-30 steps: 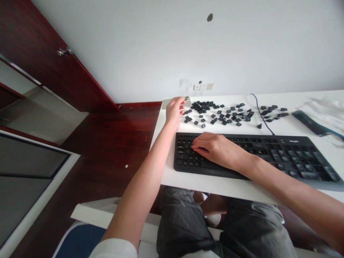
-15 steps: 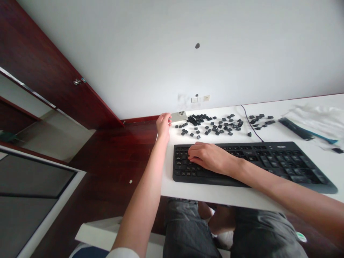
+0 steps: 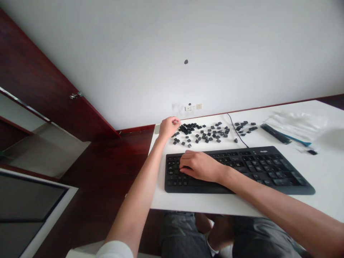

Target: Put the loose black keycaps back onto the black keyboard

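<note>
A black keyboard [image 3: 252, 161] lies along the front of the white table, with some key places bare of caps on its left part. My right hand [image 3: 199, 165] rests over that left part, fingers drawn together and pointing down; whatever they hold is hidden. Farther back, at the left end of a scatter of loose black keycaps [image 3: 212, 135], is my left hand [image 3: 168, 127]. Its fingers are curled in towards the thumb, and I cannot see what is between them. A pale phone [image 3: 157, 129] shows partly behind this hand.
A dark cable [image 3: 238, 130] runs back from the keyboard between the keycaps. At the right lie a crumpled clear plastic bag [image 3: 298, 123] and a dark brush-like tool [image 3: 275, 133] with a blue part beside it. The table's left edge drops to a dark red floor [image 3: 126, 154].
My left hand has moved right, from the phone's edge to the near keycaps, and its fingers have curled. My right hand stays over the keyboard's left part. The view has shifted.
</note>
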Demonstrator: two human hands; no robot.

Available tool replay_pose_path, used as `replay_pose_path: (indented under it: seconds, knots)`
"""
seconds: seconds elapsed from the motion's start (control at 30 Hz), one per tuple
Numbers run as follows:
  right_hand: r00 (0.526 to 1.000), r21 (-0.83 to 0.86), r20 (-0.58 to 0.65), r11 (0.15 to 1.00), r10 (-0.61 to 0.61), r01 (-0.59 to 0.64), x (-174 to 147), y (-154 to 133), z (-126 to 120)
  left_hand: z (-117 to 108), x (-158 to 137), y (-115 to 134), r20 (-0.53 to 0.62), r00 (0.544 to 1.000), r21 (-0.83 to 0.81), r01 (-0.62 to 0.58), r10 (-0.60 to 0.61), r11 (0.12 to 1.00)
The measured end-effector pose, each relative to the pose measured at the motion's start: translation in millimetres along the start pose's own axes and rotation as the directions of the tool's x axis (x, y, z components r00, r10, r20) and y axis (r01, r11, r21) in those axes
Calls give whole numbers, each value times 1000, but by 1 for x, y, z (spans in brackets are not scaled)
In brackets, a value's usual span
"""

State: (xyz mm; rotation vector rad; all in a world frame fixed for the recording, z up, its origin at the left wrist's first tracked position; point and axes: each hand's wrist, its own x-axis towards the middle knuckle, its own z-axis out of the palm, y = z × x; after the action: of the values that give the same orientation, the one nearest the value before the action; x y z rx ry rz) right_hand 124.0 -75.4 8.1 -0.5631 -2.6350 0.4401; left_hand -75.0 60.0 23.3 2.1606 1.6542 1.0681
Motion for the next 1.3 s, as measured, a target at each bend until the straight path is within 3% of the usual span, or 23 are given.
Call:
replay_pose_path:
  seconds: [0.17,0.3,0.43,0.53,0.63,0.87,0.97,1.17,1.3]
  knots:
    - [997,23,-78,1000,19,-17,-1,6,-5,3,-11,-12,88,994,160,-79,65,984]
    - [992,88,-118,996,43,-32,-1,9,-6,-20,-14,-28,147,986,191,-103,76,976]
    - [985,123,-151,991,79,-60,0,12,-8,-48,-13,-45,327,945,133,-44,-2,990]
    - [983,127,-164,990,84,-63,0,13,-9,-53,-13,-55,413,908,93,42,-77,995]
    - [983,124,-160,990,84,-64,0,14,-9,-47,-14,-60,427,899,84,68,-98,994]
    - [981,110,-174,991,90,-72,-1,17,-11,-40,-22,-56,368,924,125,60,-102,990]
    - [970,84,-215,991,117,-101,-1,19,-13,-37,-35,-47,322,941,13,105,-103,994]
    - [938,101,-284,979,199,-177,-2,26,-14,-26,-51,-25,345,938,-218,126,-45,968]
    - [886,158,-362,956,290,-248,-2,31,-13,-23,-52,-5,369,929,-484,196,-4,853]
